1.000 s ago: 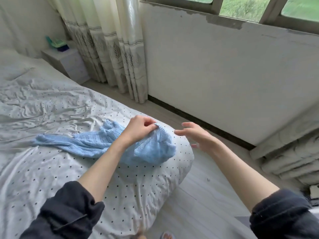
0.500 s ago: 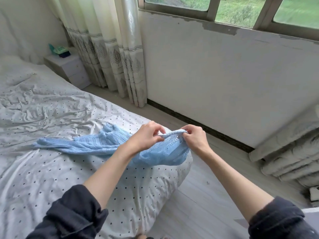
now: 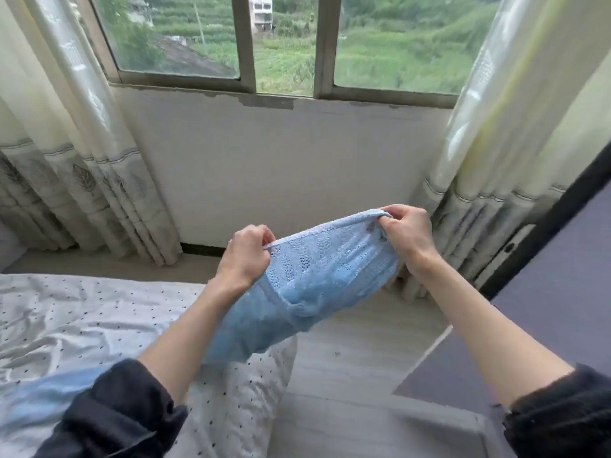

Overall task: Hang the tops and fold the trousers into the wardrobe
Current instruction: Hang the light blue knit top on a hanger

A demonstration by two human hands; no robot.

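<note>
The person's left hand (image 3: 247, 256) and right hand (image 3: 406, 233) each pinch the top edge of a light blue openwork knit top (image 3: 317, 285), fingers curled round the hem and stretching it taut between them. Half a second ago both hands pinched the same edge close together, low over the corner of the bed; now they are well apart and raised in front of the wall below the window (image 3: 287, 44). The top, which then lay mostly spread across the polka-dot bedsheet (image 3: 82, 319), has been lifted: its upper part hangs in the air between the hands, while the rest trails down past the left forearm onto the bed, blurred at the lower left. The view has swung up too, so leaf-print curtains (image 3: 82, 180) now show on both sides of the window.
</note>
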